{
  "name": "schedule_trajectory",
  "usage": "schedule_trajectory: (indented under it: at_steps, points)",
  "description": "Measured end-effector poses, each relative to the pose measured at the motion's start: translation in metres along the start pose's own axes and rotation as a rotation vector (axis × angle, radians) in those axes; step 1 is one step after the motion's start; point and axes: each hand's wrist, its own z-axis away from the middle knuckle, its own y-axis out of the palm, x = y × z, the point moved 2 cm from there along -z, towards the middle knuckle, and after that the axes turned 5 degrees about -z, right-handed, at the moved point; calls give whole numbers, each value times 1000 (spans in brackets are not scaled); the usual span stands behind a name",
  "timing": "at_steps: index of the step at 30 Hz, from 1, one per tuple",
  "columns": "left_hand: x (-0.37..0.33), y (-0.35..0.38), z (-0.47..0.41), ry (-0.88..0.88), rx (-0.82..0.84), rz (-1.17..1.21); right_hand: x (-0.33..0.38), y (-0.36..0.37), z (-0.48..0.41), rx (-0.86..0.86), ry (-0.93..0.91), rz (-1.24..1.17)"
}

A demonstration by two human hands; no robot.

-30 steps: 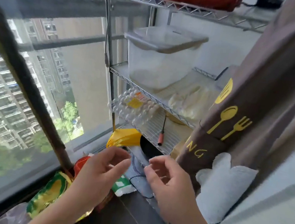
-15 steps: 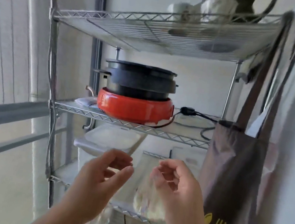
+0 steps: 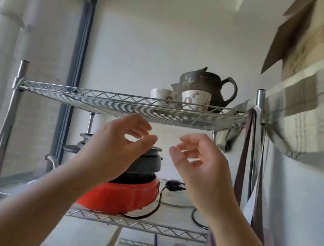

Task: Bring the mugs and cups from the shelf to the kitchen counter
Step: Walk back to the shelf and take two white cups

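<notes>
both hands are up in front of the rack with nothing in them. the left hand (image 3: 116,147) has its fingers loosely curled, thumb close to the fingertips. the right hand (image 3: 198,165) looks the same, relaxed and empty, with a small gap between the 2.

right behind them on the middle wire shelf (image 3: 142,223) sits a round red electric cooker (image 3: 125,199) with a dark grey speckled pot (image 3: 148,162) on top. a black power cord (image 3: 173,186) lies just to its right.

above the hands is the silver top wire shelf (image 3: 97,101). toward its right end stands a small white ceramic cup (image 3: 161,96) with pinkish flower prints, and a 2nd cup (image 3: 195,100) of the same kind is just beside it on the right. directly behind those 2 is a dark brown clay teapot (image 3: 210,83), handle pointing right.

a blurry checked cloth (image 3: 302,121) hangs by the rack's right post.
</notes>
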Motion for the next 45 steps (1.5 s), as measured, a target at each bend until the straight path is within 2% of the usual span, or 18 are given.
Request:
schedule_trajectory:
  at_steps: [8, 11, 16, 21, 25, 29, 32, 34, 40, 43, 45]
  points:
    - [-4, 9, -118, 94, -102, -222, -1, -26, -107, -133, -54, 272]
    - [0, 19, -154, 78, -88, -334, -9, -39, -139, -183, -35, 429]
    - [15, 34, -198, -127, 100, -461, -27, -49, -178, -87, 201, 609]
    - [25, 42, -213, -313, 292, -524, -30, -42, -196, 18, 426, 659]
    - [29, 44, -213, -414, 461, -415, -32, -30, -213, 93, 511, 719]
    - [32, 51, -216, -460, 498, -395, -31, -21, -222, 212, 621, 733]
    - [37, 53, -223, -494, 508, -311, -34, -16, -228, 310, 664, 674]
    - [40, 54, -224, -516, 485, -269, -39, -12, -232, 318, 675, 607]
    - [51, 51, -226, -559, 377, -25, -46, -18, -231, 126, 662, 380]
    - [53, 40, -225, -562, 269, 241, -41, -24, -232, -61, 601, 72]
    - [53, 33, -224, -528, 194, 404, -36, -27, -232, -112, 576, -108]
